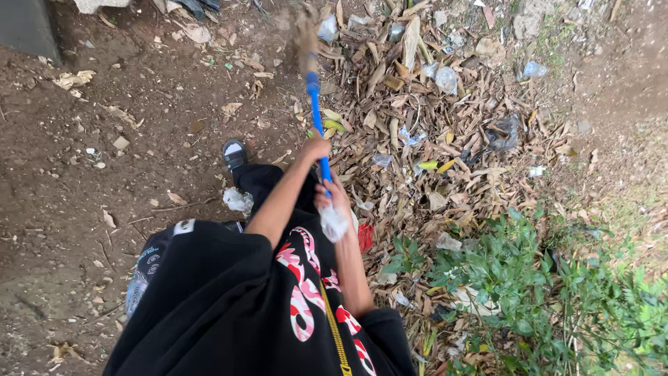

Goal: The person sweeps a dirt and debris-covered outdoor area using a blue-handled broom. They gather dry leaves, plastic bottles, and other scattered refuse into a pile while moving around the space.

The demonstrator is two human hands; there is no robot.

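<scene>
Head view, looking down: nearest the camera, the right hand is wrapped around the lower end of a blue broom handle with a crumpled clear plastic scrap pinched against it, while the left hand is clenched on the handle just above. The handle slants away over bare dirt ground to blurred broom bristles at the far edge of a dry leaf and litter pile; a sandalled foot stands left, green weeds right.
</scene>
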